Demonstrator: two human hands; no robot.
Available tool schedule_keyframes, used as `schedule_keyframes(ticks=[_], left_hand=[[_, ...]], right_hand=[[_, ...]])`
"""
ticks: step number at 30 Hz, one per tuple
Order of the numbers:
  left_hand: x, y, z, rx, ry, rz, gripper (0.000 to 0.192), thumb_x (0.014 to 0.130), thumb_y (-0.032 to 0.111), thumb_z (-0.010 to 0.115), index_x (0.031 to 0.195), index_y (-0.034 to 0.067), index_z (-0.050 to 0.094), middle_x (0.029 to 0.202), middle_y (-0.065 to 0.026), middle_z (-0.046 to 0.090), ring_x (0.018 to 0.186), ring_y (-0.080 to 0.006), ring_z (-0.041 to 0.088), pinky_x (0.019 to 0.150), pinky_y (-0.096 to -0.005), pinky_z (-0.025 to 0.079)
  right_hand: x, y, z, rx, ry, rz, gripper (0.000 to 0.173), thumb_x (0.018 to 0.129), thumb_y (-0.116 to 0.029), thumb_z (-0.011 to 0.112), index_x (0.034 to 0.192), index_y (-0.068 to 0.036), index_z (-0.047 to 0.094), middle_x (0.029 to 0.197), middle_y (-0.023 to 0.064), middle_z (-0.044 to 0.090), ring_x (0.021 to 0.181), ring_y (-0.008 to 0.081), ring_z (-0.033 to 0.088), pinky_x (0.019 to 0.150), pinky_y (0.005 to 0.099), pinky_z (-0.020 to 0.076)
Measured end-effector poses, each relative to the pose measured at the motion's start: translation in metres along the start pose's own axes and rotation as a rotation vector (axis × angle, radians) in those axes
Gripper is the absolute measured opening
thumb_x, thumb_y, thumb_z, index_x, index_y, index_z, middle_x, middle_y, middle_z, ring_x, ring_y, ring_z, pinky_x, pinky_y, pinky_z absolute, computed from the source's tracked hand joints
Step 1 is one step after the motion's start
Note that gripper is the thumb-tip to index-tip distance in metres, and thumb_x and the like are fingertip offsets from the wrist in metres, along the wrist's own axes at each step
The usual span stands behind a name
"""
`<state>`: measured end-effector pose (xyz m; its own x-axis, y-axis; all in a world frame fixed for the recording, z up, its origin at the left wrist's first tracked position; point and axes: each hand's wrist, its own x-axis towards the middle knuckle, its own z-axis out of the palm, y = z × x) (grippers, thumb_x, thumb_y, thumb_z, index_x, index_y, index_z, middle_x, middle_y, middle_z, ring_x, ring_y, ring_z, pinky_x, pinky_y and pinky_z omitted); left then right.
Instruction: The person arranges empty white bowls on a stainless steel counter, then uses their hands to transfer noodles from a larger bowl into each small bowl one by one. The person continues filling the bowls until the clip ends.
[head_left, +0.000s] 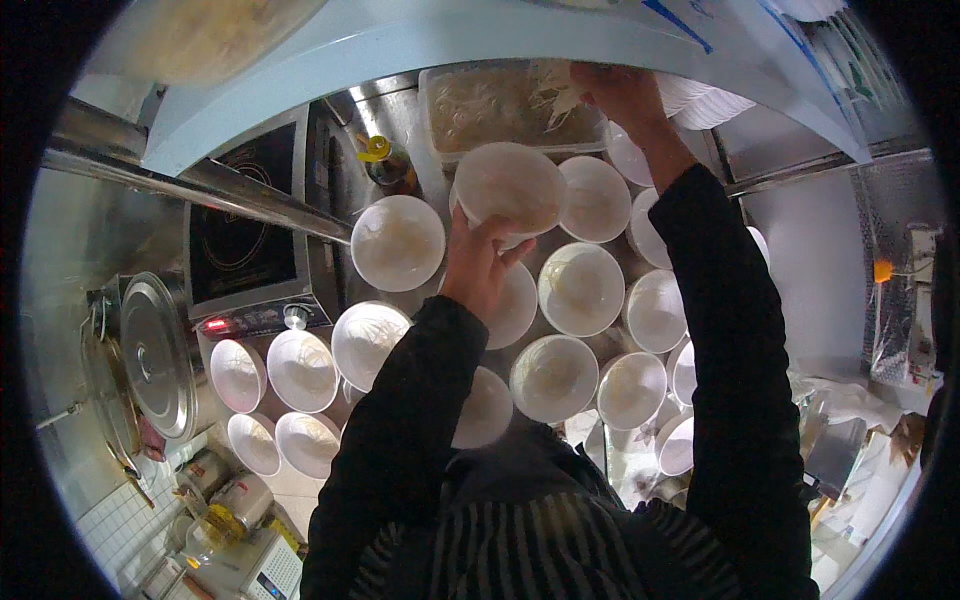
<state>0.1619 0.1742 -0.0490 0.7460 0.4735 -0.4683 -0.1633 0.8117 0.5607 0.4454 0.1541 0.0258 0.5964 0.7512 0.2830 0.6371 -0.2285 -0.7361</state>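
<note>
My left hand (480, 262) grips a white bowl (511, 184) from its near side and holds it up over other bowls. A clear plastic tub (441, 154) with pale strands in it lies just beyond that bowl. At the tub's right end, my right hand (621, 96) has a bunch of pale thin strands (559, 96) hanging by its fingers; the shelf edge partly covers this hand. Several more white bowls stand around my forearms, among them one bowl (581, 289) with pale strands inside and another bowl (397, 244) at the left.
A pale blue shelf edge (420, 45) crosses above the work surface. A metal rail (247, 206) passes over the induction cooker (240, 262) at left. Near the tub stands a yellow-capped bottle (390, 165). A lidded metal pot (154, 356) is at far left, stacked white bowls (712, 105) at back right.
</note>
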Motion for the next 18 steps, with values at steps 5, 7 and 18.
schedule_keyframes(ticks=[5, 7, 18], left_hand=[[-0.006, -0.006, 0.015, 0.042, -0.064, 0.006, 0.066, 0.087, 0.005, 0.064, 0.145, 0.019, 0.036, 0.14, -0.0077, 0.048, 0.13, -0.0283, 0.053, 0.103, -0.049, 0.053], [-0.017, -0.01, 0.023, 0.004, -0.097, 0.022, 0.061, 0.088, 0.003, 0.064, 0.141, 0.018, 0.039, 0.135, -0.0063, 0.05, 0.127, -0.0261, 0.055, 0.095, -0.0466, 0.056], [-0.08, -0.065, 0.049, 0.078, -0.177, -0.068, 0.068, 0.084, 0.009, 0.072, 0.144, 0.017, 0.042, 0.131, -0.0054, 0.059, 0.118, -0.0218, 0.064, 0.095, -0.0381, 0.057]], right_hand=[[-0.053, -0.046, -0.031, 0.217, -0.024, 0.071, 0.026, 0.085, -0.022, 0.072, 0.101, -0.001, 0.07, 0.078, 0.0114, 0.071, 0.065, 0.0203, 0.068, 0.062, 0.0351, 0.0563], [-0.087, -0.054, -0.036, 0.085, -0.038, 0.049, 0.029, 0.082, -0.02, 0.074, 0.104, -0.002, 0.071, 0.083, 0.0155, 0.073, 0.066, 0.0256, 0.07, 0.065, 0.0381, 0.0579], [-0.23, -0.07, -0.067, -0.05, -0.509, 0.018, 0.039, 0.078, -0.029, 0.08, 0.105, -0.002, 0.069, 0.092, 0.0215, 0.07, 0.091, 0.0417, 0.069, 0.077, 0.0463, 0.055]])
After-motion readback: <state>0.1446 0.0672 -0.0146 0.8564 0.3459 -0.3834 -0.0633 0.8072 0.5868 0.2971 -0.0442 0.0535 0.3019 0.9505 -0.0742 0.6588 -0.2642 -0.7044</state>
